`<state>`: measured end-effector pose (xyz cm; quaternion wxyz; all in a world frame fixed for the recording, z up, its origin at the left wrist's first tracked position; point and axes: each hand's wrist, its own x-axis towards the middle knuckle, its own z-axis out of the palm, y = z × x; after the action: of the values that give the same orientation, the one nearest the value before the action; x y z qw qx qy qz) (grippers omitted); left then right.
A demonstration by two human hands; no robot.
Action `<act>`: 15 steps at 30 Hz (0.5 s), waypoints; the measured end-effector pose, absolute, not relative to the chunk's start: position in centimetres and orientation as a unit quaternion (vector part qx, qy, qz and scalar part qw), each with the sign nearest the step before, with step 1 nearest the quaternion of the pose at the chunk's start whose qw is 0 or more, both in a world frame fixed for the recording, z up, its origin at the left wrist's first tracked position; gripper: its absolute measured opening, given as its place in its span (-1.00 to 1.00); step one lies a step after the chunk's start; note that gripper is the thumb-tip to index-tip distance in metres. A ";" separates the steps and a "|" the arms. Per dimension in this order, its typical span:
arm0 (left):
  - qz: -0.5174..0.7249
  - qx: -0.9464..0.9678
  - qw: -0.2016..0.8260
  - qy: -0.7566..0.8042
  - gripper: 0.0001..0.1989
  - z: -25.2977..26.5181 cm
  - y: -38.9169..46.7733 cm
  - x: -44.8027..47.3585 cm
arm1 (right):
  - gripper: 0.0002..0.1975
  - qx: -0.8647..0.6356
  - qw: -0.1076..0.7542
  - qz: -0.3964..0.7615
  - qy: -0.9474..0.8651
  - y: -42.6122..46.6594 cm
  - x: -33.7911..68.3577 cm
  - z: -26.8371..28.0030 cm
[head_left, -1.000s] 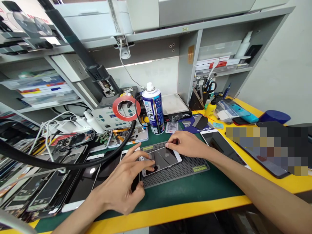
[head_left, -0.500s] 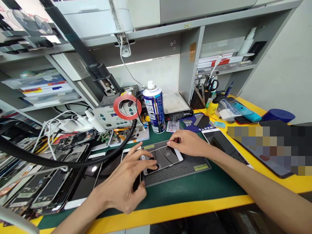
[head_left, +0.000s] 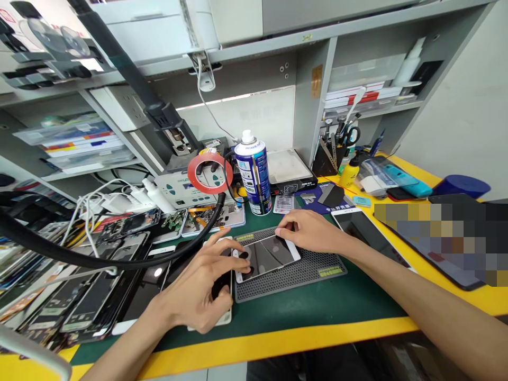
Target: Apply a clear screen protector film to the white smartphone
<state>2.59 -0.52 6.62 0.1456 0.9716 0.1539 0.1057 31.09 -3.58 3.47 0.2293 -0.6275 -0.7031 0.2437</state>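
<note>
A white-framed smartphone (head_left: 270,256) with a dark, shiny screen lies at a slant on a grey perforated mat (head_left: 286,280). My left hand (head_left: 200,286) is spread, its fingertips resting on the screen near the phone's left end. Its thumb is apart from the phone. At the far edge, near the right end, my right hand (head_left: 313,230) has thumb and finger pinched together. Whatever is between those fingertips is hidden. Partly under my left hand lies another pale-edged phone (head_left: 224,317).
Left of the mat are stacked phone parts (head_left: 91,301) beneath a black hose (head_left: 119,267). Behind stand a spray can (head_left: 254,177) and a red tape ring (head_left: 209,173). To the right lie a white phone (head_left: 369,235) and a dark flat panel (head_left: 456,275).
My left hand has shifted slightly left across the screen, and its thumb has drawn back from the mat's edge. The right hand stays pinched at the phone's edge. The view has moved slightly.
</note>
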 end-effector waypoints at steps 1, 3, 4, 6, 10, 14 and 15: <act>0.106 0.972 0.146 0.151 -0.46 6.7 -0.5 2.6 | -0.67 -0.627 0.229 0.244 -0.703 -3.6 31.1 3.5; 0.105 0.973 0.145 0.146 -0.46 6.9 -0.5 2.5 | -0.67 -0.625 0.230 0.245 -0.704 -3.6 31.2 3.4; 0.104 0.973 0.145 0.145 -0.46 6.9 -0.4 2.5 | -0.66 -0.624 0.231 0.246 -0.705 -3.6 31.2 3.4; 0.105 0.973 0.149 0.142 -0.46 6.9 -0.3 2.4 | -0.66 -0.623 0.231 0.247 -0.705 -3.6 31.2 3.4; 0.104 0.971 0.161 0.139 -0.47 6.7 0.0 2.1 | -0.66 -0.622 0.227 0.249 -0.707 -3.6 31.2 3.4; 0.102 0.970 0.165 0.143 -0.47 6.8 0.0 2.0 | -0.67 -0.620 0.223 0.257 -0.707 -3.6 31.3 3.5; 0.100 0.970 0.167 0.143 -0.47 6.9 0.0 1.9 | -0.67 -0.619 0.224 0.259 -0.707 -3.6 31.3 3.5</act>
<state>1.89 -0.02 6.87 0.1666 0.9705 0.1427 0.1003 31.35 -3.60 3.53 0.2237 -0.6192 -0.7069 0.2585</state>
